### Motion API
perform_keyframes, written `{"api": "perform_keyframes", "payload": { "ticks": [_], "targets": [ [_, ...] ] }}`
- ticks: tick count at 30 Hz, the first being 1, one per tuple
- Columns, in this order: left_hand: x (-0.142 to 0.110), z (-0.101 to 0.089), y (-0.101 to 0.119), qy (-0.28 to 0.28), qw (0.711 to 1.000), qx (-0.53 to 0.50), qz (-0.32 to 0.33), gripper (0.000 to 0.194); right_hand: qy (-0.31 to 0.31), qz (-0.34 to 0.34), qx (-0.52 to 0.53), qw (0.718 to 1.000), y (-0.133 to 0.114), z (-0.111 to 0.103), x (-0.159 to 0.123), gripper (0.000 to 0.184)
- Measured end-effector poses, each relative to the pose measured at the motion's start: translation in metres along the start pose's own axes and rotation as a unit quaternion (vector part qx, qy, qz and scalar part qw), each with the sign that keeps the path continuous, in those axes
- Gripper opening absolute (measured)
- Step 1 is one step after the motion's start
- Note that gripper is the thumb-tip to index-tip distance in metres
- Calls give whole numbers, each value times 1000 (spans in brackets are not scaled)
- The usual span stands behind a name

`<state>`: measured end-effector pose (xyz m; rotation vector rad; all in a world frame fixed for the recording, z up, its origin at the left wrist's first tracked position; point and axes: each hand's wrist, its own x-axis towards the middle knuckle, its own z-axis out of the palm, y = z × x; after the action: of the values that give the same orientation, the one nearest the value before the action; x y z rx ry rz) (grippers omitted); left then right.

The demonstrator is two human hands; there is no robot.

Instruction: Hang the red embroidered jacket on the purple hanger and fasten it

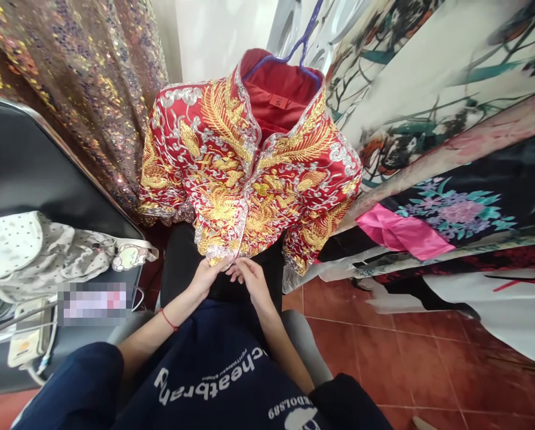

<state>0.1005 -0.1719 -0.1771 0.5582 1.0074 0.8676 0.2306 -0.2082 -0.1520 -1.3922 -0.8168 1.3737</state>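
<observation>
A red jacket point(267, 179), thickly embroidered in gold and silver, hangs in front of me on a purple hanger point(302, 45). A small red label with an "S" shows inside its stand collar. At the bottom of the front opening, my left hand point(208, 275) is closed with thumb and fingers pinching the hem. Close beside it, my right hand point(251, 276) pinches the hem's edge between thumb and forefinger, its other fingers curled underneath. The fingertips of both hands nearly meet. Any small fastener between them is too small to make out.
On the left, a black chair point(39, 161) bears a spotted cloth bag point(70, 251) and a white device with cables point(28, 340). A sequined garment point(79, 77) hangs behind. Printed garments point(455, 209) hang along the right, over a red tiled floor point(384, 364).
</observation>
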Motion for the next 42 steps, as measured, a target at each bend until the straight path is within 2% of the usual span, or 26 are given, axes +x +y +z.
{"api": "perform_keyframes", "payload": {
  "ticks": [8, 15, 20, 24, 28, 32, 35, 37, 39, 41, 42],
  "targets": [
    [1, -2, -3, 4, 999, 43, 28, 42, 57, -2, -42, 998, -1, -3, -4, 31],
    [7, -4, -11, 3, 995, 90, 47, 36, 2, 93, 49, 994, 3, -8, 22, 40],
    [15, -13, -14, 14, 987, 143, 70, 37, 3, 112, 99, 989, -1, -6, 35, 35],
    [17, -21, -20, 36, 973, 211, 87, 35, 29, 91, 119, 988, -16, -4, 44, 33],
    [18, -24, -27, 53, 950, 300, 68, 36, 47, 39, 129, 990, -49, -2, 50, 34],
    [21, -30, -13, 41, 913, 406, 27, 36, 46, -26, 124, 991, -87, 0, 48, 34],
    [19, -37, 11, 20, 877, 480, -15, 47, 27, -87, 98, 991, -99, 1, 45, 36],
    [13, -39, 30, 11, 829, 559, -27, 58, 6, -89, 76, 993, -95, 2, 44, 37],
    [6, -34, 46, 4, 761, 649, -9, 59, -20, -65, 55, 996, -84, 4, 43, 38],
    [0, -22, 58, -2, 711, 702, 44, 51, -44, -44, 41, 997, -72, 9, 40, 37],
    [-1, -16, 63, 3, 702, 708, 80, 46, -54, -39, 37, 997, -66, 13, 39, 37]
  ]
}}
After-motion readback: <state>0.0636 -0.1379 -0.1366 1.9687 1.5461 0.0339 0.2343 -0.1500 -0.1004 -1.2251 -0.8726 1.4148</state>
